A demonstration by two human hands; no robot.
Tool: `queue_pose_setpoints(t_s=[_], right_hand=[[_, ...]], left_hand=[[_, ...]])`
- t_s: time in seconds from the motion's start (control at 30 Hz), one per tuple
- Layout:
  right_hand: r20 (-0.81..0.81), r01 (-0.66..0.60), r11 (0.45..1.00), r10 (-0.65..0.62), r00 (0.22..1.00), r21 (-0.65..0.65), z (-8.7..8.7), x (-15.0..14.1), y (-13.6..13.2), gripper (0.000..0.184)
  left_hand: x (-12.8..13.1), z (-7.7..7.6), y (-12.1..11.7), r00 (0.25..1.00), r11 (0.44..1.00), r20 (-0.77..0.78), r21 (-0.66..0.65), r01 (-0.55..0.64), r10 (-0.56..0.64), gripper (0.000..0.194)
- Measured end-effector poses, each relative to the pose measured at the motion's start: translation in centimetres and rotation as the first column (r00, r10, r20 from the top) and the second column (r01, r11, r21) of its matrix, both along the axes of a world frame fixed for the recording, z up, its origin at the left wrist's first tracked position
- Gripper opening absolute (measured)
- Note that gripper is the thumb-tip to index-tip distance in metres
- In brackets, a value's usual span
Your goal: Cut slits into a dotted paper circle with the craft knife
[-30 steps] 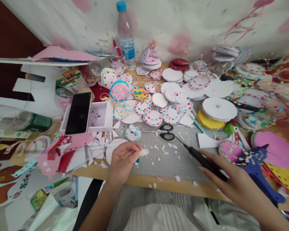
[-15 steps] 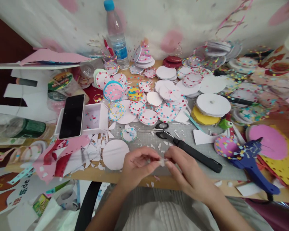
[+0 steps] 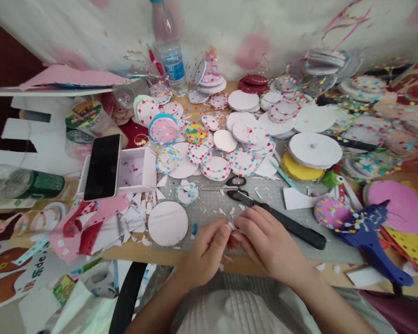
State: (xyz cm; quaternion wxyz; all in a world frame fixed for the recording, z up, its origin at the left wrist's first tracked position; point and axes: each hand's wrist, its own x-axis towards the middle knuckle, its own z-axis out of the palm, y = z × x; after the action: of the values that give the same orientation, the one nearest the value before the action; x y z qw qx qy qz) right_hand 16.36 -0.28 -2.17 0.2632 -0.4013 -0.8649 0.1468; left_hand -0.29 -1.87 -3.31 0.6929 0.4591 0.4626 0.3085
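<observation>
Single head-worn camera, close above hands, facing forward and down.

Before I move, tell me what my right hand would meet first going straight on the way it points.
Your right hand points towards your left hand, so it would likely meet the small whitish piece between their fingertips first, then that hand; depth is unclear.

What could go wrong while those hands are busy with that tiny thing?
The small pale piece between the left hand and right hand might drop and get lost among the paper scraps. The right hand could bump the black-handled tool right by it. The phone, resting on the white box, might slide off if knocked.
</observation>
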Motion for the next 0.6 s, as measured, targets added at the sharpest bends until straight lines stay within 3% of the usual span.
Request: queue_pose_setpoints(t_s=[0.27,0.6], right_hand=[[0.014,-0.063,0.996,0.064,0.998,-0.065,0.0,0.0,0.0,0.02],[-0.143,-0.022,0.97,-0.013,0.99,-0.241,-0.4,-0.8,0.0,0.018]], left_hand=[[0.5,-1.1,-1.0,0.998,0.996,0.038,-0.067,-0.056,0.059,0.045],[1.2,-3.1,-2.3,0.979,0.97,-0.012,-0.128,-0.205,0.205,0.047]])
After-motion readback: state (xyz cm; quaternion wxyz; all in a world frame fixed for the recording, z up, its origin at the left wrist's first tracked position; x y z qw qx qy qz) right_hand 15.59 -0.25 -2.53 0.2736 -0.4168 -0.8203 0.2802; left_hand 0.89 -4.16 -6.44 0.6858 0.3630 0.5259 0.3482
